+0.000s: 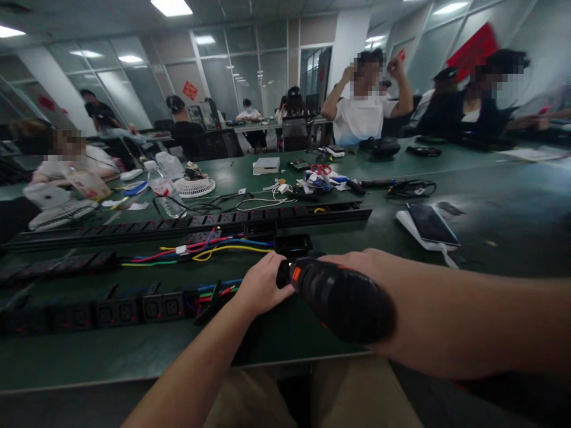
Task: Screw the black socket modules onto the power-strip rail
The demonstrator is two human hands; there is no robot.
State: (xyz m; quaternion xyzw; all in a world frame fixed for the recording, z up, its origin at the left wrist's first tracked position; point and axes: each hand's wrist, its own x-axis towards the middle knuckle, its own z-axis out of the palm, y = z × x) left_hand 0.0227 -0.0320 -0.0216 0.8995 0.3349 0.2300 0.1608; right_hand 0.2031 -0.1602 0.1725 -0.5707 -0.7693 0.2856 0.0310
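Observation:
My right hand (357,261) is wrapped round a black and orange electric screwdriver (339,297), held level and pointing left above the green table (134,356). My left hand (263,285) is closed at the tool's front end, fingers pinched at its tip; what it grips there is hidden. Just beyond the tip lies a small black socket part (293,244) with red, blue and yellow wires (214,249) running left. A row of black socket modules (129,309) lies to the left of my left hand.
A long black power strip housing (214,223) spans the table. A phone on a white pad (430,226) lies at the right. Cables, scissors (320,169), a small white fan (194,185) and a bottle sit farther back. Several people sit around the tables.

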